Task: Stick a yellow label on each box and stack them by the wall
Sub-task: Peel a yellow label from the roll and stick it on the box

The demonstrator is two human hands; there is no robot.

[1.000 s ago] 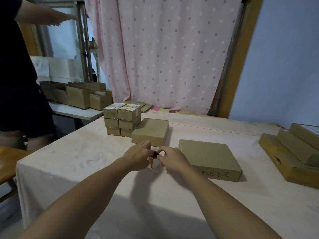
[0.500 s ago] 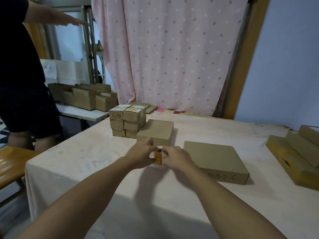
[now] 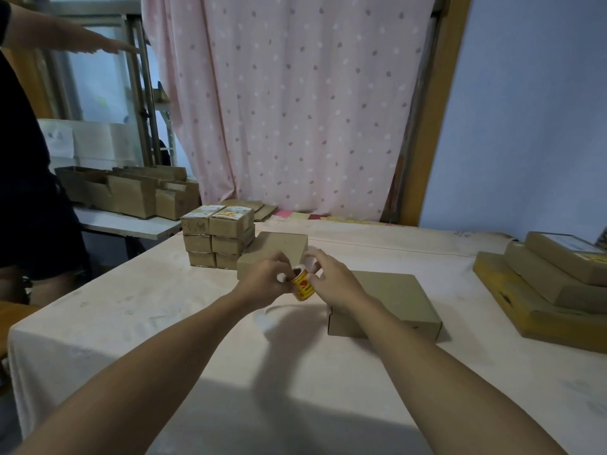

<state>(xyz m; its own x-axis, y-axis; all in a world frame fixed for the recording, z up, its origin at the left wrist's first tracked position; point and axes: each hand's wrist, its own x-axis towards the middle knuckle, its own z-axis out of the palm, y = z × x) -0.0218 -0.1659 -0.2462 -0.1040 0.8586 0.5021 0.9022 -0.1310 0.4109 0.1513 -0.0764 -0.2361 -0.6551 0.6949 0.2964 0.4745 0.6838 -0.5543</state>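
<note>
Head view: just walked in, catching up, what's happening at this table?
A person holds a small roll of yellow labels above the cloth-covered table, left hand gripping it, right hand pinching at it. The flat brown cardboard box beside them has a bare top; the stack of small brown boxes behind is labelled on top.

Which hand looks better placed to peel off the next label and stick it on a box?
Right, probably. The left hand grips the label roll, the right hand pinches its top edge, and the flat box lies just beside that wrist.
</note>
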